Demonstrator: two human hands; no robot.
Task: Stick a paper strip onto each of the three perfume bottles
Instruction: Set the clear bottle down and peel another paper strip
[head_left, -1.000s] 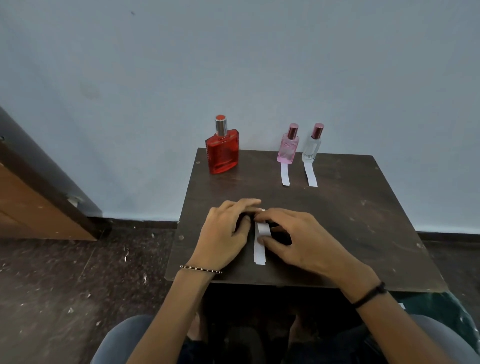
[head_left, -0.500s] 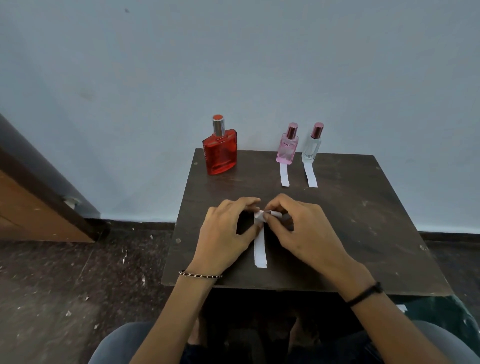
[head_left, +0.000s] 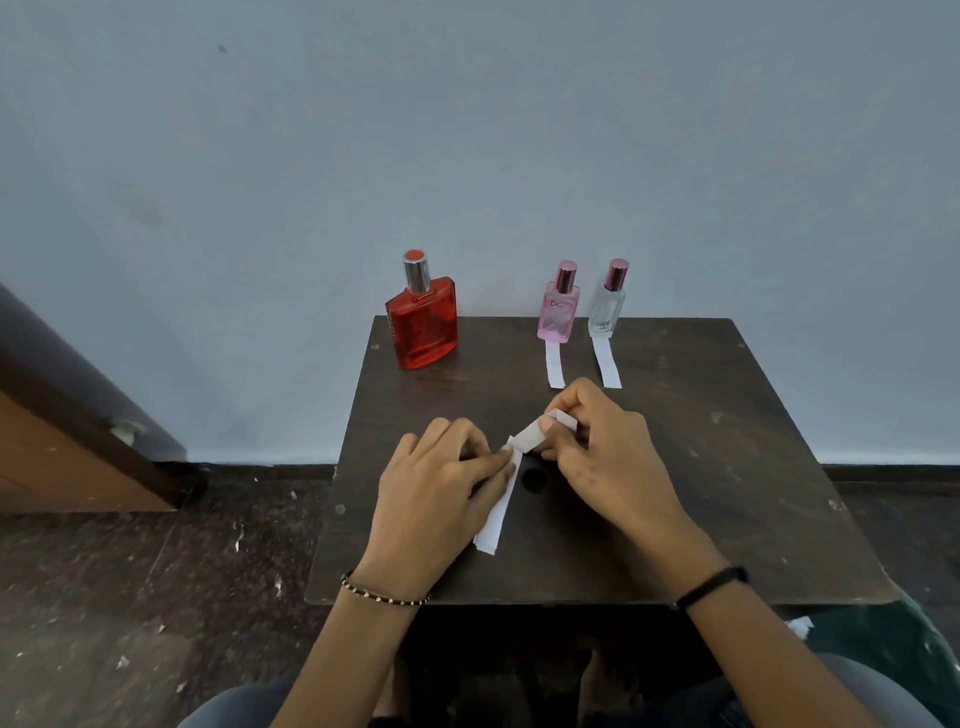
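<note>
Paper strip (head_left: 496, 514) lies slanted mid-worktop (head_left: 727, 467), nearer the front edge. My left hand (head_left: 441, 499) curls its fingers onto the strip's top end and holds it. My right hand (head_left: 608, 457) pinches a white flap (head_left: 540, 431) bent up from that end. The red bottle (head_left: 423, 327) stands at the far left corner. Along the far edge, the pink bottle (head_left: 558, 312) and clear bottle (head_left: 607, 306) each touch a short strip (head_left: 555, 366).

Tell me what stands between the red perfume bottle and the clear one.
In the head view, the pink bottle stands between the red bottle and the clear bottle, nearer the clear one.
</note>
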